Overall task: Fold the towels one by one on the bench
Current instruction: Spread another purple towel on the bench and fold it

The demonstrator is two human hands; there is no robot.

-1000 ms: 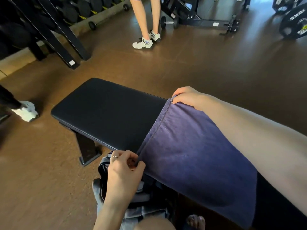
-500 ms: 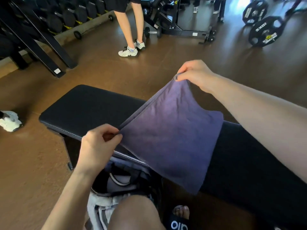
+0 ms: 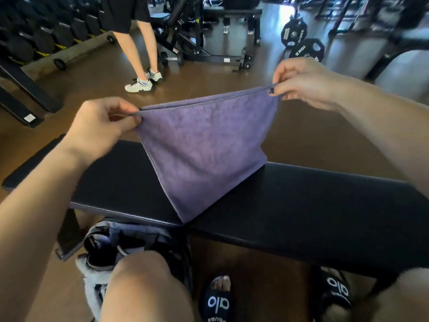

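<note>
Purple towel [image 3: 199,154] held up over the black bench [image 3: 301,201], doubled, its low corner just reaching the bench's near edge. Left hand [image 3: 102,126] pinches one top corner between thumb and fingers; right hand [image 3: 304,82] pinches the other. Cloth looks light, soft and limp, sagging between the grips, likely to slump if released. Best held at corners or hem, kept taut.

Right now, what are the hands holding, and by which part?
Both hold the purple towel by its top corners: left hand pinches one, right hand the other.
</note>
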